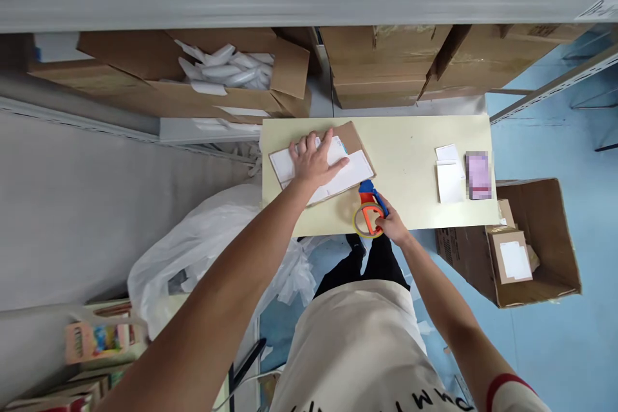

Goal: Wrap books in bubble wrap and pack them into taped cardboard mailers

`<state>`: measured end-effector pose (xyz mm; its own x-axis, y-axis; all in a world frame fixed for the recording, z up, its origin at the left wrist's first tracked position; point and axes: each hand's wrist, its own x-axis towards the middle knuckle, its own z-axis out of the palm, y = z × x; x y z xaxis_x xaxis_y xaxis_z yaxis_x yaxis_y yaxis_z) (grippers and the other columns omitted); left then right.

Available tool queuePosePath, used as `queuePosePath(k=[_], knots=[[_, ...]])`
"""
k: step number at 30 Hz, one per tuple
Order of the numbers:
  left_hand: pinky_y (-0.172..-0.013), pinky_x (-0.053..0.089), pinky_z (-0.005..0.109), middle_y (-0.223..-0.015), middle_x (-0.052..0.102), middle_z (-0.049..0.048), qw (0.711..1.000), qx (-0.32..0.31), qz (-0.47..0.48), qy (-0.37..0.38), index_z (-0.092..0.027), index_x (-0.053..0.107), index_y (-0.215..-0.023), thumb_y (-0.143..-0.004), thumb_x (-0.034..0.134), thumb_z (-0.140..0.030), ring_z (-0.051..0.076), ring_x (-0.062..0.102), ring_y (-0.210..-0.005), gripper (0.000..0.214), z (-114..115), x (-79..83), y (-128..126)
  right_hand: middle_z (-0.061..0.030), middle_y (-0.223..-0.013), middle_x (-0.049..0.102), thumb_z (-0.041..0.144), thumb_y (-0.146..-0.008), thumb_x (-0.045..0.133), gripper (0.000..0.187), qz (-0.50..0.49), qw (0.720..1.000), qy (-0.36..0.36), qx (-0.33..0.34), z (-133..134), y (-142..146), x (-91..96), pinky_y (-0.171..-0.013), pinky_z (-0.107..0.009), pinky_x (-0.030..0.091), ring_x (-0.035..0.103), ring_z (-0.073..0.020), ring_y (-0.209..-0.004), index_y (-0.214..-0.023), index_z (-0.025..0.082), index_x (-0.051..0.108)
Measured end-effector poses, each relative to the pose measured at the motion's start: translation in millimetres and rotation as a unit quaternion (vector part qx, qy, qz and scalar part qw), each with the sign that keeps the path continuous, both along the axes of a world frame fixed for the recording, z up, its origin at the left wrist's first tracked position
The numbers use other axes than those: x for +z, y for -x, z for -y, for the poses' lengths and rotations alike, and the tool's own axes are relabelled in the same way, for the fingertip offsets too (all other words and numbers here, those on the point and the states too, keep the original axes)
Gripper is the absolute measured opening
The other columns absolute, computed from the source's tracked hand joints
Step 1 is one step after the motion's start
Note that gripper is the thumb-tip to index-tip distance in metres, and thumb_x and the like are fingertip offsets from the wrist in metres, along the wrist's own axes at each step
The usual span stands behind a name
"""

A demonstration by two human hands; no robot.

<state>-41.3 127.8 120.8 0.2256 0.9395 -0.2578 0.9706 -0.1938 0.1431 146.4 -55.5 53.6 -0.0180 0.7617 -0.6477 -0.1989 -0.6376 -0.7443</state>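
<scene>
Head view: left hand [316, 161] pins a flat cardboard mailer [356, 137], right hand [393, 226] grips a tape dispenser [369, 215].
Left palm is down, fingers spread flat on the mailer's white labels, left on the matte cream table [410, 154]. Right fingers are closed round the orange-and-blue dispenser's glossy roll at the near edge. White slips [450, 181] lie well to the right.

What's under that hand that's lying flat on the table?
Under the left hand lies a flat brown cardboard parcel with white paper sheets on top. The palm hides the middle of the sheets. The right hand grips a tape dispenser beside it.
</scene>
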Motion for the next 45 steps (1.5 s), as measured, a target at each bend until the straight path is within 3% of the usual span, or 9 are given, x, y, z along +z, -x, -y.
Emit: queuePosePath(k=[4, 8, 14, 21, 29, 37, 39, 41, 45], knots=[[-0.099, 0.036, 0.055, -0.135, 0.051, 0.02, 0.997, 0.071, 0.012, 0.032, -0.025, 0.017, -0.155, -0.08, 0.046, -0.069, 0.042, 0.045, -0.126, 0.093, 17, 2.3, 14, -0.0023, -0.111, 0.069, 0.014, -0.053, 0.057, 0.091, 0.022, 0.999, -0.026, -0.012, -61, -19, 2.1, -0.086, -0.036, 0.052, 0.062, -0.021, -0.094, -0.142, 0.025, 0.044], [-0.103, 0.034, 0.054, -0.142, 0.044, 0.0247, 0.996, 0.092, 0.004, 0.003, -0.016, 0.021, -0.154, -0.075, 0.052, -0.072, 0.043, 0.039, -0.132, 0.102, 29, 7.3, 24, -0.0015, -0.109, 0.07, 0.02, -0.056, 0.064, 0.077, 0.006, 0.999, -0.009, 0.044, -129, -50, 11.4, -0.087, -0.038, 0.051, 0.062, -0.0215, -0.095, -0.132, 0.027, 0.055], [-0.116, 0.01, 0.055, -0.164, 0.013, 0.0132, 0.996, -0.086, 0.035, 0.005, -0.025, 0.028, -0.152, -0.084, 0.048, -0.064, 0.036, 0.01, -0.149, 0.082, 14, 1.6, 20, -0.0007, -0.097, 0.072, 0.015, -0.056, 0.064, 0.068, 0.038, 0.987, -0.028, 0.155, -171, -56, 21.7, -0.082, -0.037, 0.051, 0.062, -0.02, -0.085, -0.123, 0.024, 0.063], [-0.118, 0.005, 0.052, -0.164, 0.01, 0.0103, 0.997, -0.063, 0.038, 0.009, -0.024, 0.026, -0.154, -0.083, 0.049, -0.065, 0.034, 0.007, -0.15, 0.084, 13, -8.2, 18, -0.0024, -0.1, 0.07, 0.004, -0.056, 0.054, 0.09, 0.114, 0.972, -0.041, 0.199, -149, -67, 17.2, -0.07, -0.029, 0.05, 0.061, -0.0168, -0.079, -0.144, 0.023, 0.045], [-0.118, 0.002, 0.053, -0.164, 0.011, 0.0088, 0.997, -0.058, 0.048, 0.012, -0.025, 0.026, -0.154, -0.084, 0.049, -0.064, 0.034, 0.007, -0.15, 0.083, 14, -8.1, 16, -0.0062, -0.112, 0.069, 0.002, -0.061, 0.056, 0.088, 0.177, 0.923, 0.003, 0.341, -13, -92, 36.2, -0.074, -0.031, 0.052, 0.065, -0.0213, -0.089, -0.145, 0.026, 0.045], [-0.118, 0.001, 0.058, -0.164, 0.01, 0.0109, 0.991, -0.069, 0.116, 0.011, -0.024, 0.027, -0.153, -0.083, 0.051, -0.064, 0.036, 0.004, -0.15, 0.084, 7, -20.4, 21, -0.0112, -0.112, 0.061, 0.024, -0.077, 0.068, 0.054, 0.425, 0.737, -0.119, 0.511, -19, 12, 67.9, -0.08, -0.04, 0.05, 0.061, -0.0321, -0.101, -0.128, 0.037, 0.061], [-0.117, 0.004, 0.059, -0.164, 0.013, 0.0129, 0.983, -0.059, 0.176, 0.013, -0.022, 0.028, -0.153, -0.083, 0.052, -0.064, 0.037, 0.006, -0.15, 0.084, 5, -23.9, 26, -0.0121, -0.111, 0.06, 0.026, -0.079, 0.066, 0.055, 0.43, 0.754, -0.143, 0.475, -8, 20, 74.8, -0.079, -0.04, 0.051, 0.061, -0.0308, -0.099, -0.133, 0.035, 0.058], [-0.117, 0.012, 0.059, -0.162, 0.018, 0.016, 0.963, -0.036, 0.267, -0.004, -0.019, 0.028, -0.152, -0.083, 0.052, -0.064, 0.037, 0.01, -0.149, 0.085, 11, -22.1, 33, -0.0115, -0.108, 0.061, 0.027, -0.078, 0.066, 0.064, 0.395, 0.816, -0.151, 0.394, 12, 11, 80.0, -0.081, -0.039, 0.051, 0.063, -0.0269, -0.093, -0.139, 0.028, 0.052], [-0.113, 0.031, 0.049, -0.149, 0.043, 0.0187, 0.885, 0.039, 0.445, -0.131, -0.016, 0.045, -0.14, -0.084, 0.054, -0.061, 0.032, 0.036, -0.141, 0.072, 66, 0.7, 42, -0.0074, -0.111, 0.063, 0.029, -0.078, 0.059, 0.065, 0.291, 0.923, -0.187, 0.167, 44, -19, 84.7, -0.091, -0.042, 0.05, 0.061, -0.0245, -0.1, -0.141, 0.024, 0.046]])
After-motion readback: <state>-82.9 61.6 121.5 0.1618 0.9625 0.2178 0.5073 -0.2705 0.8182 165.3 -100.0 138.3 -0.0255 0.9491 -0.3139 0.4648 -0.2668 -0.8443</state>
